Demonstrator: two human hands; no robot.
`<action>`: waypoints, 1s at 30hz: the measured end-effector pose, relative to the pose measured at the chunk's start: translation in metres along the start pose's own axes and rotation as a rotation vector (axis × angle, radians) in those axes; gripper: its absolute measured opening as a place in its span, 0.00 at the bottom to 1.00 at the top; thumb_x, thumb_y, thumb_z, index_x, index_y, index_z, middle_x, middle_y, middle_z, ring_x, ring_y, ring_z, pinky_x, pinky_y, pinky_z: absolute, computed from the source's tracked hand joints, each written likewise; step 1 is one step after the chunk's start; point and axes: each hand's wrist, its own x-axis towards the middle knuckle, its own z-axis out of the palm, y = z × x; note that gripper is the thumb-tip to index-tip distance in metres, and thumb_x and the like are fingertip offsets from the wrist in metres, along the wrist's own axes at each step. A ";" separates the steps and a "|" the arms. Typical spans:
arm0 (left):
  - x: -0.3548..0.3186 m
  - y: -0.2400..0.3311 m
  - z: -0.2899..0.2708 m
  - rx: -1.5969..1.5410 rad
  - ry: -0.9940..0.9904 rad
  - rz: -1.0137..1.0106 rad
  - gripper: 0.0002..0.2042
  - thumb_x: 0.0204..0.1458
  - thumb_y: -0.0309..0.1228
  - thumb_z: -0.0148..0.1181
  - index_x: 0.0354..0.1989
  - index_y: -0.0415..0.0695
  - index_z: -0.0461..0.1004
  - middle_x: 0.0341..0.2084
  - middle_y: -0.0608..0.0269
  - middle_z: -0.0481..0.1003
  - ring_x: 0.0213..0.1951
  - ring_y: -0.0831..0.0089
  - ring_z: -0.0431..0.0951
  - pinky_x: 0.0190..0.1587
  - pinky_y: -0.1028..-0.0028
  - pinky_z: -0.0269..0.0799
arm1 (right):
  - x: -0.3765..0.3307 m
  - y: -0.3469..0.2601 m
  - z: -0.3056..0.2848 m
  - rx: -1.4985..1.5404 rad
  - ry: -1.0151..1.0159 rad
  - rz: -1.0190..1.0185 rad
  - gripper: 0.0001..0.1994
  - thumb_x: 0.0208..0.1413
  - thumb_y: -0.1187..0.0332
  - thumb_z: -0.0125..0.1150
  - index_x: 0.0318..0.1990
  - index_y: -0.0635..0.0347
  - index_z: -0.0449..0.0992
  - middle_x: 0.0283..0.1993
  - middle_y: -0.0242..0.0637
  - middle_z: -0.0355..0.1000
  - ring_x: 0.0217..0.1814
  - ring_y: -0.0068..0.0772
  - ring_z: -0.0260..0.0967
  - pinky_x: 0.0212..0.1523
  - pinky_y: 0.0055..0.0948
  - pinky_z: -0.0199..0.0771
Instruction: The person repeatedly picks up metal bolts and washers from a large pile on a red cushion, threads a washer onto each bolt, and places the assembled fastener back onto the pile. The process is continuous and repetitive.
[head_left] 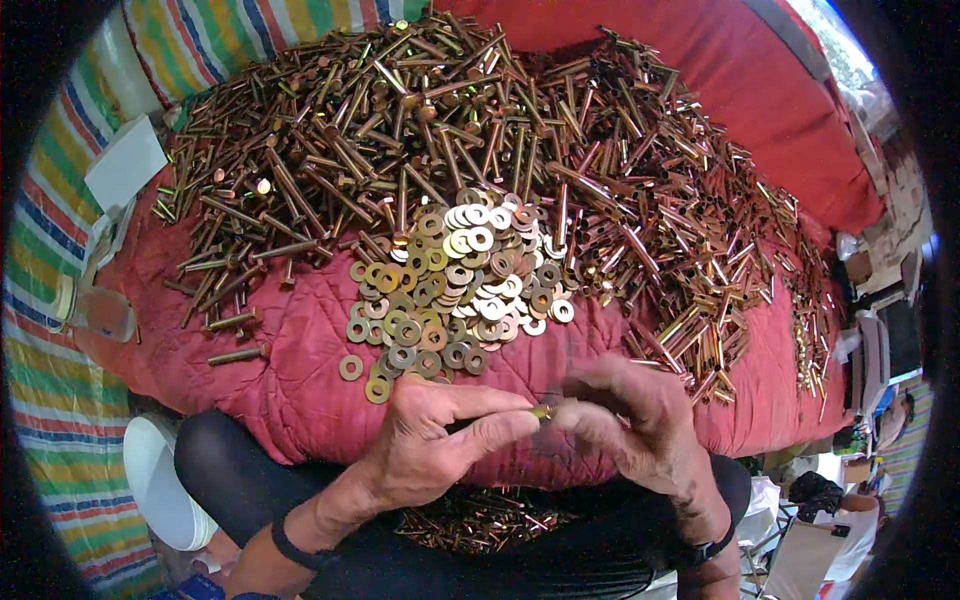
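My left hand (425,440) pinches a small yellowish metal piece (541,411) between thumb and forefinger; most of it is hidden by the fingers. Close by on the right, my right hand (640,420) has bent fingers, its thumb side near the piece's end. Motion smears those fingers, so their grip is unclear. Just beyond both hands lies a heap of flat metal washers (497,262), silvery and brassy. Behind it spreads a big pile of coppery-yellow bolts (400,110). To the right, slim metal tube-like sleeves (700,345) lie heaped.
Red quilted cloth (300,370) lies under the metal parts. More small metal parts (490,522) sit below my hands, between my legs. At left stand a white bucket (160,475), a clear jar (102,314) and a white box (125,165). A folding chair (800,562) is at lower right.
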 end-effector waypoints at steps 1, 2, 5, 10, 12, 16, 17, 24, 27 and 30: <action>0.001 0.001 0.000 -0.022 -0.013 -0.038 0.08 0.59 0.28 0.69 0.41 0.36 0.87 0.33 0.54 0.87 0.33 0.71 0.87 0.39 0.75 0.81 | -0.001 -0.002 0.002 0.064 0.063 0.010 0.09 0.62 0.66 0.71 0.39 0.63 0.80 0.29 0.35 0.77 0.28 0.28 0.77 0.27 0.30 0.72; 0.002 0.002 -0.001 -0.030 -0.019 -0.058 0.08 0.60 0.29 0.69 0.41 0.36 0.87 0.32 0.55 0.87 0.32 0.70 0.87 0.39 0.75 0.80 | 0.002 -0.002 0.004 -0.106 0.077 -0.123 0.13 0.64 0.64 0.69 0.31 0.62 0.77 0.24 0.35 0.72 0.25 0.30 0.74 0.26 0.32 0.69; 0.005 0.006 -0.008 0.034 -0.351 -0.101 0.07 0.59 0.30 0.69 0.39 0.40 0.87 0.31 0.56 0.86 0.32 0.67 0.86 0.36 0.72 0.79 | 0.001 -0.001 -0.004 -0.117 -0.105 -0.073 0.16 0.60 0.63 0.73 0.26 0.62 0.74 0.22 0.36 0.66 0.23 0.34 0.69 0.25 0.35 0.67; 0.009 0.008 -0.040 0.579 -0.237 0.262 0.07 0.52 0.29 0.71 0.35 0.40 0.84 0.34 0.55 0.84 0.38 0.59 0.86 0.42 0.62 0.81 | -0.006 0.019 -0.028 -0.521 -0.056 -0.048 0.21 0.47 0.55 0.81 0.30 0.61 0.76 0.25 0.38 0.69 0.24 0.40 0.69 0.28 0.39 0.70; 0.011 0.006 -0.067 0.751 0.100 0.219 0.07 0.49 0.24 0.67 0.36 0.39 0.83 0.34 0.51 0.83 0.39 0.53 0.85 0.45 0.61 0.81 | -0.006 0.030 -0.028 -0.697 -0.074 -0.057 0.19 0.47 0.57 0.80 0.32 0.60 0.78 0.28 0.39 0.71 0.27 0.42 0.72 0.29 0.41 0.72; 0.032 -0.018 -0.122 1.151 0.506 0.240 0.14 0.43 0.18 0.58 0.40 0.40 0.83 0.36 0.51 0.82 0.41 0.50 0.84 0.47 0.59 0.80 | -0.005 0.041 -0.023 -0.783 -0.184 -0.143 0.14 0.46 0.62 0.76 0.36 0.58 0.81 0.31 0.40 0.73 0.32 0.48 0.75 0.32 0.44 0.76; 0.033 -0.026 -0.128 1.215 0.557 0.160 0.16 0.42 0.17 0.56 0.41 0.41 0.83 0.36 0.52 0.82 0.42 0.50 0.83 0.47 0.58 0.80 | -0.005 0.041 -0.023 -0.782 -0.210 -0.163 0.13 0.45 0.63 0.75 0.36 0.58 0.81 0.31 0.40 0.73 0.31 0.49 0.75 0.32 0.44 0.76; 0.047 -0.055 -0.127 1.288 0.565 0.199 0.19 0.44 0.16 0.59 0.46 0.42 0.81 0.45 0.54 0.78 0.47 0.50 0.80 0.50 0.56 0.78 | -0.002 0.043 -0.025 -0.459 0.007 0.119 0.16 0.47 0.64 0.65 0.40 0.65 0.73 0.31 0.47 0.71 0.34 0.53 0.74 0.34 0.45 0.71; 0.053 -0.055 -0.134 1.270 0.682 0.255 0.18 0.45 0.16 0.59 0.46 0.43 0.81 0.48 0.54 0.77 0.48 0.51 0.80 0.50 0.56 0.78 | 0.010 0.048 -0.023 -0.069 0.115 0.174 0.12 0.48 0.64 0.53 0.32 0.67 0.70 0.26 0.42 0.65 0.25 0.39 0.64 0.28 0.37 0.62; 0.055 -0.058 -0.142 1.350 0.721 0.402 0.15 0.49 0.17 0.56 0.44 0.42 0.82 0.47 0.54 0.78 0.48 0.51 0.79 0.51 0.56 0.78 | 0.022 0.052 -0.011 -0.142 0.147 0.165 0.13 0.50 0.64 0.53 0.35 0.68 0.72 0.27 0.39 0.65 0.27 0.28 0.60 0.29 0.31 0.58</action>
